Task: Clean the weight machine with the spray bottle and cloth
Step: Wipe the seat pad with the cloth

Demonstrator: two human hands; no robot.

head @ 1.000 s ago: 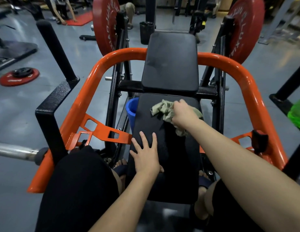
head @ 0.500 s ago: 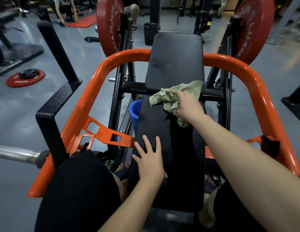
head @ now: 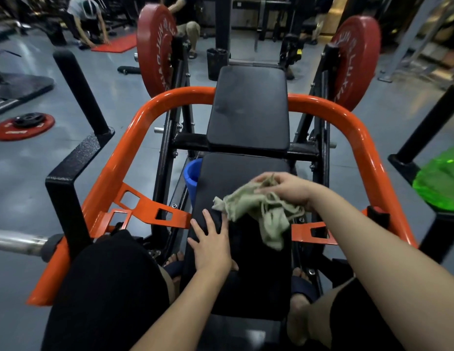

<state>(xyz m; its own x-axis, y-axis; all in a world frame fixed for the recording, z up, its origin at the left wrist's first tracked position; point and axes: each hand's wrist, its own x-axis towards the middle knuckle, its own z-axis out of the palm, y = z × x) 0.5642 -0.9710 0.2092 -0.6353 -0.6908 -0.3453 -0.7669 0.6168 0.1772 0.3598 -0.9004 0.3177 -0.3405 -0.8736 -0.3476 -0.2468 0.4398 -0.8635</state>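
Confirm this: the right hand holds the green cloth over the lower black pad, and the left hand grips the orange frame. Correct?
One thing is wrong. The left hand does not grip the orange frame; it rests flat, fingers spread, on the lower black pad, as the head view shows. The right hand does hold the green cloth over that pad.
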